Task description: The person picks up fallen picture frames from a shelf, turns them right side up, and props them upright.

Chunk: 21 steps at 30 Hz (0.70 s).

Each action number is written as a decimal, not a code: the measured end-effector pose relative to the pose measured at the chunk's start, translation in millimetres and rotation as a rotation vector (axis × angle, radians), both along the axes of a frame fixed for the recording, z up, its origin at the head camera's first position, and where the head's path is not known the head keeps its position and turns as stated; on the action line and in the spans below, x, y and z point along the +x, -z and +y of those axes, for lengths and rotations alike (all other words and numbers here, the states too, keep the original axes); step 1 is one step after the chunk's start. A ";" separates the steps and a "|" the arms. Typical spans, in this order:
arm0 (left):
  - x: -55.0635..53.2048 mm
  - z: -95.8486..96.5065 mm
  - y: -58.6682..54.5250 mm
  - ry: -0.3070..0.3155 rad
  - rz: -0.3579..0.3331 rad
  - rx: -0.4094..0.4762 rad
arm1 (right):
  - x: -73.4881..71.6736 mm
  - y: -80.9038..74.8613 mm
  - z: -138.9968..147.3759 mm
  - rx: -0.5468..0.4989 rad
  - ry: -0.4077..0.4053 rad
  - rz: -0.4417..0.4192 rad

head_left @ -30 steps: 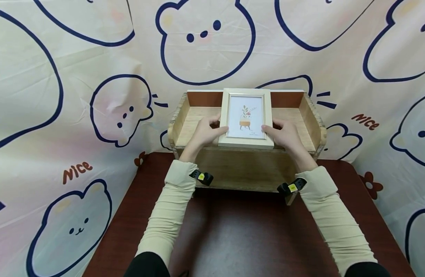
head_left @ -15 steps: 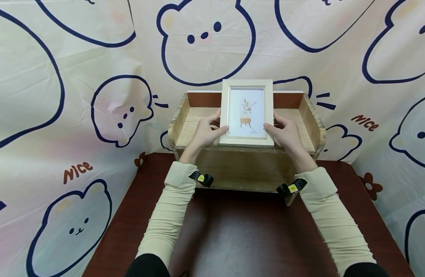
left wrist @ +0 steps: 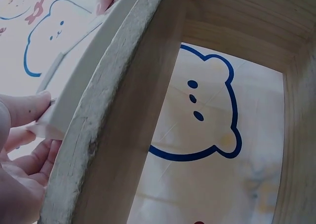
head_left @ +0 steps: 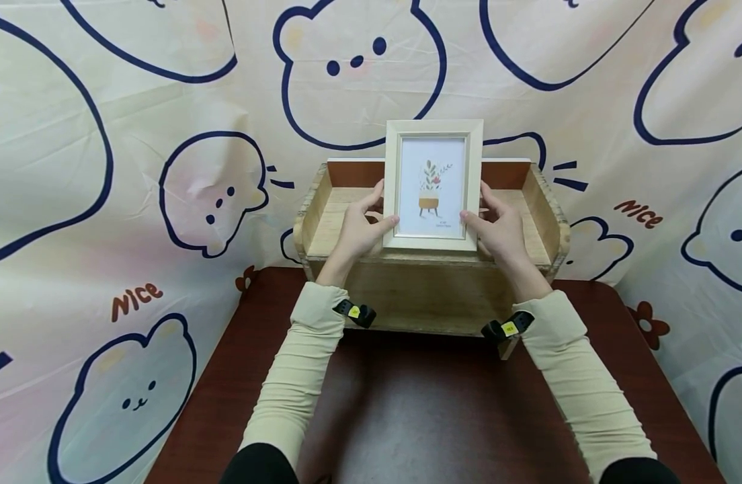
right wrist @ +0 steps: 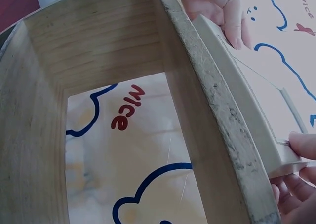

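Note:
A cream picture frame (head_left: 433, 185) with a drawing of a potted plant stands nearly upright over the front part of a wooden shelf (head_left: 428, 289). My left hand (head_left: 363, 225) grips its lower left side, thumb on the front and fingers behind. On the lower right side, my right hand (head_left: 499, 225) holds it the same way. The left wrist view shows the left thumb (left wrist: 27, 109) on the frame's edge, beside the shelf's top board. In the right wrist view the picture frame (right wrist: 247, 100) lies close along that board; whether they touch I cannot tell.
Raised side panels (head_left: 549, 212) bound the shelf's upper level on both sides, with a brown back strip (head_left: 355, 173) behind. The shelf stands on a dark red-brown table (head_left: 431, 417). A cartoon-printed cloth (head_left: 183, 101) hangs close behind.
Both hands have tilted the picture frame up from leaning far back to nearly upright, its top edge rising above the shelf's back. The grip stays at the lower sides.

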<state>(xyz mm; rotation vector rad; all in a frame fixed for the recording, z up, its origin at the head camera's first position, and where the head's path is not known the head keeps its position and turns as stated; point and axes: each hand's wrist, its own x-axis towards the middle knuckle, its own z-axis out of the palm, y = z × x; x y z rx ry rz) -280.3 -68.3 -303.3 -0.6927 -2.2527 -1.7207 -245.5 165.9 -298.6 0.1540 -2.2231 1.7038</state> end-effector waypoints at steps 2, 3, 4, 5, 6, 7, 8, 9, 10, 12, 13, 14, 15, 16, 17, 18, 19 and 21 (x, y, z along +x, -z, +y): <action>0.0 1.5 0.1 -0.011 0.017 0.012 | -0.3 -0.4 -0.8 -0.017 0.002 0.031; -0.2 2.1 0.2 -0.016 0.028 0.017 | -0.3 -0.6 -1.2 -0.021 0.005 0.041; -0.2 2.8 0.1 -0.022 0.038 0.021 | -0.5 -0.8 -1.8 -0.024 0.011 0.051; -0.3 3.5 0.1 -0.029 0.048 0.026 | -0.5 -1.1 -2.2 -0.026 0.015 0.060; -0.4 4.1 0.1 -0.035 0.058 0.034 | -0.7 -1.3 -2.6 -0.023 0.023 0.069; -0.3 4.7 0.0 -0.042 0.067 0.042 | -0.9 -1.4 -3.1 -0.023 0.029 0.077; -0.1 5.3 -0.2 -0.048 0.077 0.051 | -1.0 -1.6 -3.5 -0.019 0.035 0.085; 0.1 5.9 -0.1 -0.053 0.084 0.061 | -1.1 -1.8 -3.9 -0.018 0.040 0.092; 0.8 6.4 -0.2 -0.059 0.091 0.071 | -1.3 -1.9 -4.0 -0.016 0.042 0.099; 1.7 7.5 -0.2 -0.070 0.102 0.088 | -2.0 -1.9 -4.0 -0.010 0.047 0.114; 2.0 7.9 -0.2 -0.074 0.103 0.095 | -2.1 -1.9 -3.8 -0.007 0.047 0.118; 2.4 8.4 -0.2 -0.077 0.103 0.102 | -2.3 -2.0 -3.7 0.000 0.050 0.122; 3.0 8.7 -0.2 -0.080 0.102 0.108 | -2.2 -2.1 -3.6 0.003 0.052 0.122; 3.2 9.1 -0.3 -0.083 0.105 0.111 | -2.2 -2.1 -3.4 0.010 0.055 0.124; 3.2 9.3 -0.3 -0.084 0.105 0.118 | -2.3 -2.2 -3.4 0.013 0.060 0.126; 3.1 9.5 -0.4 -0.085 0.103 0.124 | -2.3 -2.4 -3.4 0.014 0.062 0.127; 3.2 9.6 -0.3 -0.086 0.104 0.129 | -2.2 -2.6 -3.5 0.008 0.062 0.128; 3.4 9.9 -0.1 -0.090 0.112 0.137 | -1.8 -3.1 -3.9 -0.009 0.060 0.135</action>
